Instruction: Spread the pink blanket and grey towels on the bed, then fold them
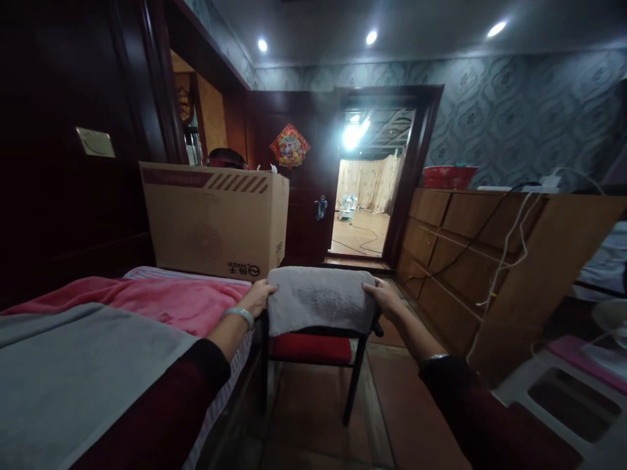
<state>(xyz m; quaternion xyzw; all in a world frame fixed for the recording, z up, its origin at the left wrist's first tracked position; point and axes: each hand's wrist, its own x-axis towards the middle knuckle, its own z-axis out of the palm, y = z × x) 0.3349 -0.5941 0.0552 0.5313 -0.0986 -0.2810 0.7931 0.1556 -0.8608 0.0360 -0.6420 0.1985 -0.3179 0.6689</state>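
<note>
Gripping a grey towel (321,301) at its two upper corners, the left hand (258,297) and right hand (386,297) each pinch the cloth between thumb and fingers. The towel is spread over the back of a black-framed chair (313,348) with a red seat, which stands on the tiled floor beside a bed. On the bed lie a grey blanket (93,365) and a pink blanket (183,299). At its far end stands a large cardboard box (210,219), its printed lettering upside down. A dark rounded object (226,156) shows above the box's top edge; whether it sits inside or behind cannot be told. To the right, a wooden chest of drawers (453,258) has its drawers pushed in, contents hidden. On top rest a red basin (449,177), its interior out of sight, and a white power strip (541,188) with trailing cords.
</note>
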